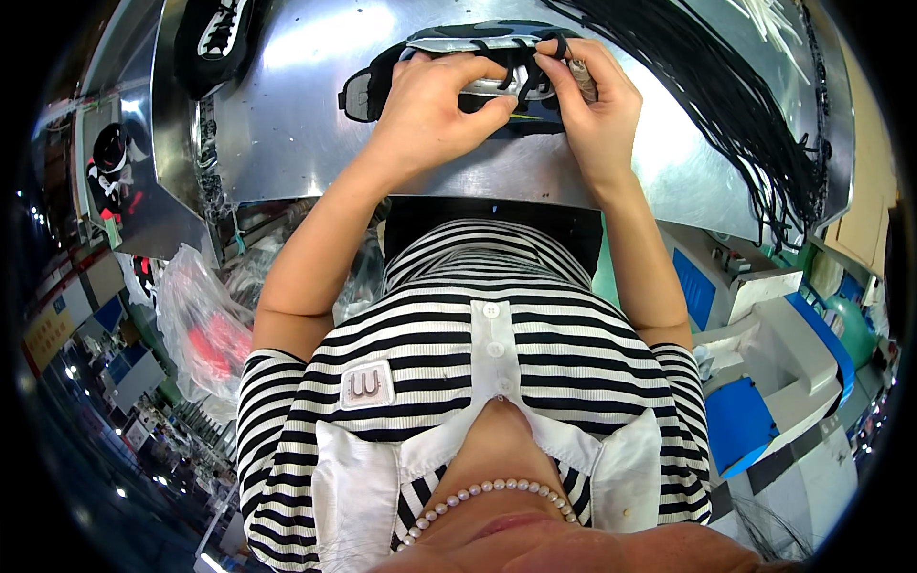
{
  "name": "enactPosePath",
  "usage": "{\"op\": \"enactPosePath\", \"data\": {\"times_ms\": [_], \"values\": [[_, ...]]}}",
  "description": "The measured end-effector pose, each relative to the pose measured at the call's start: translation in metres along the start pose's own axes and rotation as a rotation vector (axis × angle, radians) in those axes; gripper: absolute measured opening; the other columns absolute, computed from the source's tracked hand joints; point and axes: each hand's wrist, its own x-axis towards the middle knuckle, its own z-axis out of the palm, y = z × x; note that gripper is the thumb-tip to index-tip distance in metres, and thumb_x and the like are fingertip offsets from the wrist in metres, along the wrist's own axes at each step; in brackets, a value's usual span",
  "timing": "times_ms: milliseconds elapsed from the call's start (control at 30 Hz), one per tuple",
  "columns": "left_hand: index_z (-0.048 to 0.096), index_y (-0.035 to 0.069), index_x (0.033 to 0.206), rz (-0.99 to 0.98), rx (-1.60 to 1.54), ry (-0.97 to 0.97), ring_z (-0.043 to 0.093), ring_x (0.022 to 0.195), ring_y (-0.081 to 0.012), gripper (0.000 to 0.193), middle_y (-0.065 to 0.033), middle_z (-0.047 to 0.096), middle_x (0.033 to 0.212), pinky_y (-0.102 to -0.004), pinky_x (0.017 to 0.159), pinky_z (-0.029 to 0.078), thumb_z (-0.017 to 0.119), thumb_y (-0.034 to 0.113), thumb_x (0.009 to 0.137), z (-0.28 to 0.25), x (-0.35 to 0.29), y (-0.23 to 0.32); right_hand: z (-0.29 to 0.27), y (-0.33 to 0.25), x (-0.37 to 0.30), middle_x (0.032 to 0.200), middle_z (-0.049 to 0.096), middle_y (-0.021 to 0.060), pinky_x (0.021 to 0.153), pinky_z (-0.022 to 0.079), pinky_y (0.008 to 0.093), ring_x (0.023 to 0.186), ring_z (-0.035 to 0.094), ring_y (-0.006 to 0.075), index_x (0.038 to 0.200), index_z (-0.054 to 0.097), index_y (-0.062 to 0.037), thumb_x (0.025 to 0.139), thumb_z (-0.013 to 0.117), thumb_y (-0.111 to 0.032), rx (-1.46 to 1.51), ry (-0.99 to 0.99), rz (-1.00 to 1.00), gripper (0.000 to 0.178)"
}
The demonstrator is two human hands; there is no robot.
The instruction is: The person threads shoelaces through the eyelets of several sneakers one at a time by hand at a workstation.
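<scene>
Head view: both hands on a dark sneaker (449, 72) lying near the middle of the shiny metal tabletop (287, 124). Left hand (430, 105) curled over the shoe's upper, fingers gripping it. Right hand (592, 100) pinches a black lace (557, 45) at the shoe. Bundle of black laces (745, 105) lies toward the tabletop's right edge; another shoe (220, 33) at its far left corner.

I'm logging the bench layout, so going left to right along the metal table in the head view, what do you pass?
Black-and-white shoe → left hand → right hand → bundle of black laces.
</scene>
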Motion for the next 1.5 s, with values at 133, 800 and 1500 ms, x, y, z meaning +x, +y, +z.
{"op": "enactPosePath", "data": {"times_ms": [133,800,1500], "values": [[0.071,0.001,0.096,-0.022,-0.015,0.005,0.067,0.067,-0.0223,0.031,-0.012,0.072,0.082,-0.0298,0.065,0.05,0.079,0.024,0.077,0.001,0.004,0.006,-0.001,0.003,0.001,0.092,0.068,0.007,0.053,0.05,0.0235,0.069,0.065,0.0143,0.096,0.067,-0.0012,0.082,0.071,0.005,-0.129,0.003,-0.18,0.017],[0.071,0.001,0.085,-0.01,-0.007,0.086,0.06,0.056,-0.0188,0.025,-0.0082,0.069,0.071,-0.0286,0.056,0.045,0.08,0.022,0.076,0.013,0.004,0.002,-0.03,-0.029,-0.039,0.078,0.071,0.0105,0.061,0.051,0.0304,0.067,0.069,0.0226,0.1,0.059,-0.0022,0.093,0.066,-0.013,-0.196,-0.288,0.402,0.015],[0.067,0.009,0.081,0.372,0.224,0.284,0.053,0.064,-0.0219,0.016,-0.0017,0.058,0.07,-0.0339,0.061,0.039,0.081,0.013,0.074,0.012,-0.018,0.003,-0.075,-0.043,-0.01,0.093,0.072,0.0041,0.058,0.05,0.0185,0.073,0.064,0.0035,0.113,0.064,-0.0061,0.094,0.063,-0.008,-0.076,-0.102,0.136,0.019]]}}
